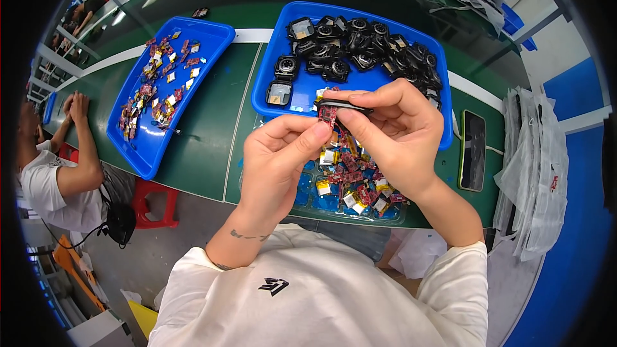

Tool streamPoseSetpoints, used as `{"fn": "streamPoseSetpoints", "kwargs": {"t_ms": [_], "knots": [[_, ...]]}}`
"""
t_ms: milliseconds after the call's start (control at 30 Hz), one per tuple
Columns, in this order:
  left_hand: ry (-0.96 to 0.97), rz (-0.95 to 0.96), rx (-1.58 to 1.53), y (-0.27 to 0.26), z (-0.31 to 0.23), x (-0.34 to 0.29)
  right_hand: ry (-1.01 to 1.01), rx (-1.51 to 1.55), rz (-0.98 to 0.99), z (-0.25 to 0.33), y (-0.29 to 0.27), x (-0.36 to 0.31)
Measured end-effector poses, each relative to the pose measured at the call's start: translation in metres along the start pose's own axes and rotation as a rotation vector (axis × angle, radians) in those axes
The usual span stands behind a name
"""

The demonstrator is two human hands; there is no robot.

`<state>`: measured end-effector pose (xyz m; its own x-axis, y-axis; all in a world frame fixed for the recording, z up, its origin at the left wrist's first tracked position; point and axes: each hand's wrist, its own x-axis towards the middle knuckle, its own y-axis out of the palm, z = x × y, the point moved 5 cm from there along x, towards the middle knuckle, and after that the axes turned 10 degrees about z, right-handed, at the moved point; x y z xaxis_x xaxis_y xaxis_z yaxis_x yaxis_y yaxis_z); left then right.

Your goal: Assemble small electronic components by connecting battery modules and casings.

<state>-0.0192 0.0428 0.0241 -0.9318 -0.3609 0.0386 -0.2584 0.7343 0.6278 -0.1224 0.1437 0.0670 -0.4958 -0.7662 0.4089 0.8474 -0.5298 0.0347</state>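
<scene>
Between my hands, above the front of a blue tray [263,83], is a black smartwatch case [350,104] held edge-on. My right hand [402,132] is closed on the case, thumb below and fingers above. My left hand [283,154] pinches a small red circuit board [327,114] against the case's left end; whether the board is still attached inside cannot be seen. Below my hands, a clear plastic tray [308,202] holds a heap of red circuit boards with small silver-and-yellow batteries [323,187]. Many black watch cases [334,69] lie piled in the blue tray.
Another blue tray [151,160] with boards and batteries stands at the left. A phone [472,151] with a cable lies at the right, beside hanging plastic sheets [530,173]. A co-worker [64,180] sits at the far left near a red stool [154,205].
</scene>
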Motion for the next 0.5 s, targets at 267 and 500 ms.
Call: {"fn": "streamPoseSetpoints", "kwargs": {"t_ms": [267,500], "knots": [[0.120,-0.054,0.154,-0.005,-0.004,0.005,-0.004,0.038,0.012,0.000,0.003,-0.002],[0.078,0.049,0.420,-0.012,-0.023,0.030,0.105,0.058,0.060,-0.001,-0.005,0.006]]}}
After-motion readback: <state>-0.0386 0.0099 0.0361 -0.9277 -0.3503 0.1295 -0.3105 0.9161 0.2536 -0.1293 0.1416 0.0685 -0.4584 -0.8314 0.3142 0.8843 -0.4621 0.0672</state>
